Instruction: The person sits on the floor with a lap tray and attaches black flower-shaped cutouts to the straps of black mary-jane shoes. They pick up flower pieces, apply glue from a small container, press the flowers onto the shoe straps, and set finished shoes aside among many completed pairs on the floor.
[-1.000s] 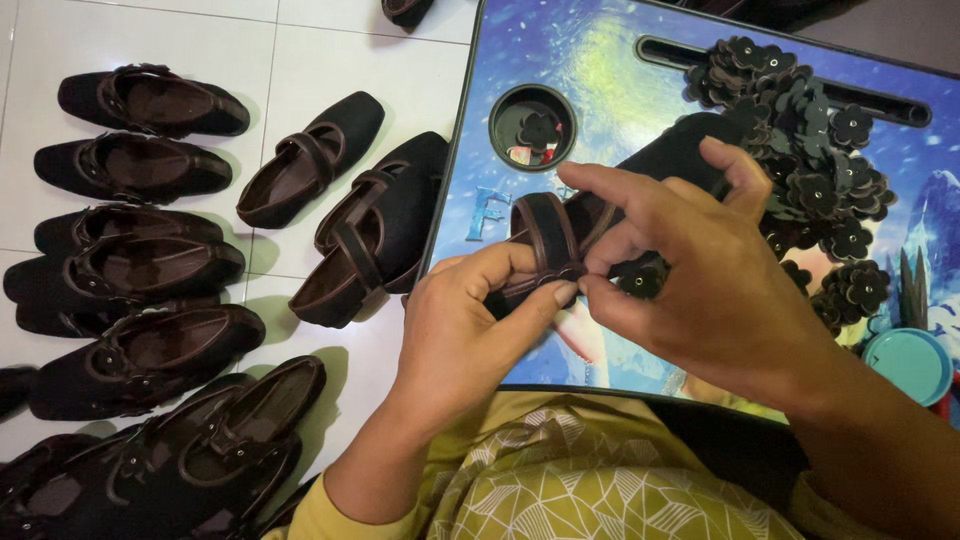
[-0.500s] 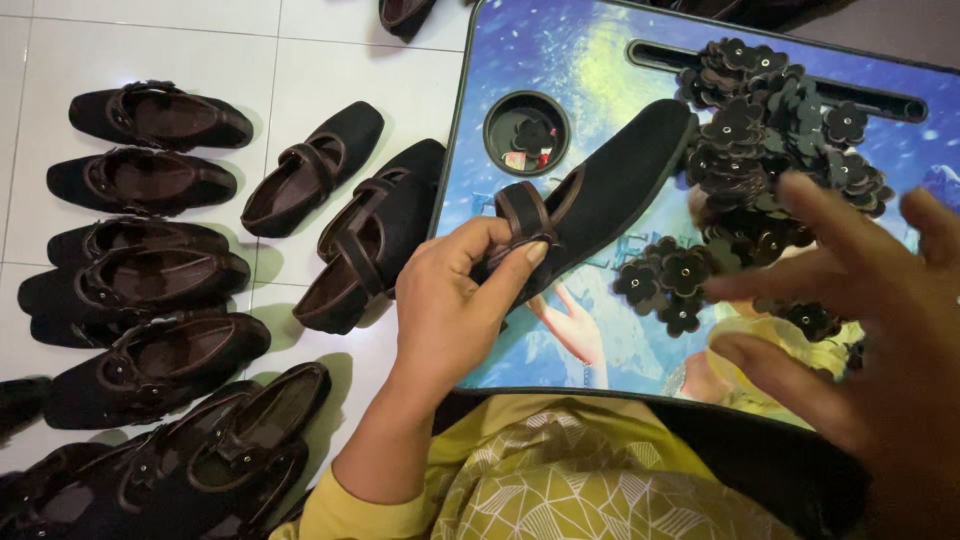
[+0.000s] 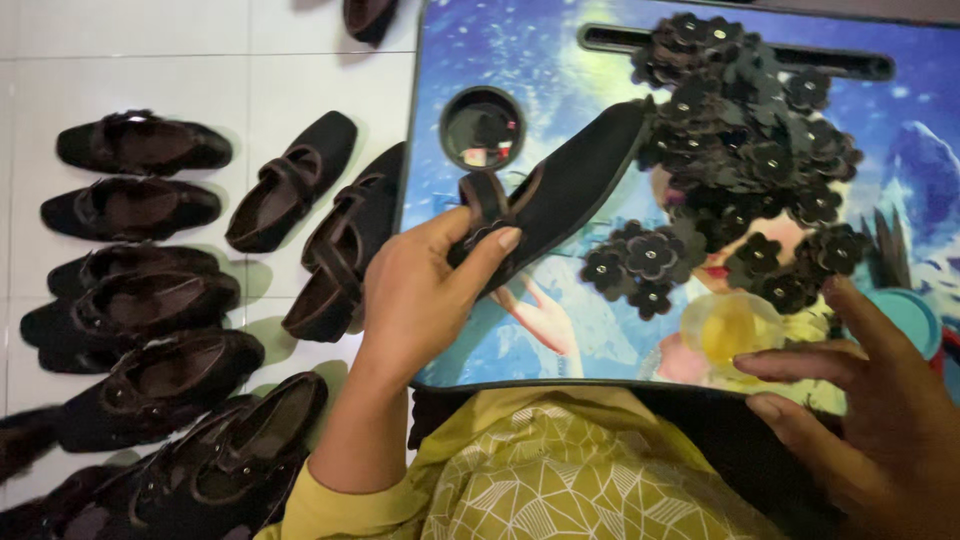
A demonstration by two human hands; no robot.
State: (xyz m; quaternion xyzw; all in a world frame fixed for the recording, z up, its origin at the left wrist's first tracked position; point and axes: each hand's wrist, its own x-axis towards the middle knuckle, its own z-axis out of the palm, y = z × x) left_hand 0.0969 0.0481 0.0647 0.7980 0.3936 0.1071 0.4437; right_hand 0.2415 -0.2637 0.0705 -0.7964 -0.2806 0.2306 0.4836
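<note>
My left hand (image 3: 425,295) grips a black strapped flat shoe (image 3: 565,185) by its heel and strap, holding it just above a small blue picture-printed lap table (image 3: 540,345). The shoe's toe points up and right toward a heap of black fabric flowers (image 3: 745,130). My right hand (image 3: 860,410) hovers at the lower right with fingers spread and nothing in it, close to a small clear cup of yellow liquid (image 3: 730,330).
Several black strapped shoes (image 3: 150,300) lie in rows on the white tiled floor at the left; two (image 3: 330,215) rest beside the table's edge. A round cup hole (image 3: 482,127) in the table holds small bits. A teal lid (image 3: 905,315) sits at the right edge.
My right hand left the shoe and dropped to the lower right, fingers spread, near the yellow cup. My left hand keeps hold of the shoe.
</note>
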